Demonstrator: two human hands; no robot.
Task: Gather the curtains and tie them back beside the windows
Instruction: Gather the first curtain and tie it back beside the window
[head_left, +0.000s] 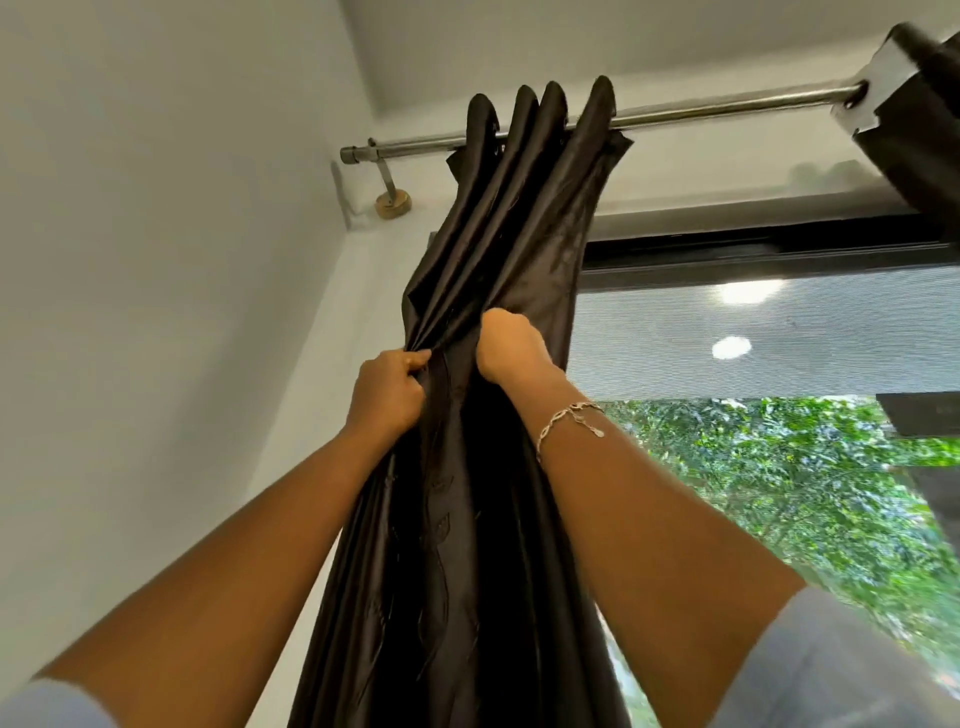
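**A:** What hems you in up there?

**B:** The white wall (156, 260) fills the left of the frame and meets the window wall just left of your curtain. The rod's end and its bracket (392, 200) sit in that corner, upper centre. Rightward, the curtain rod (727, 106) runs bare to a second dark curtain (919, 130) at the upper right edge, so your open side is right, across the window (779, 467).

**A:** And the curtain you're working on?

**B:** The dark brown curtain (498, 249) hangs mid-frame, bunched into tight folds on the rod. It is glossy, with a faint stitched leaf pattern lower down. It narrows where you hold it and spreads again below.

**A:** How are your hands set?

**B:** Both are clenched on the fabric at mid-frame. Your left hand (387, 389) pinches a fold at the curtain's left edge, fingers curled in. Your right hand (511, 345), with a bracelet (569, 418) on the wrist, is fisted round the folds just beside it, slightly higher.
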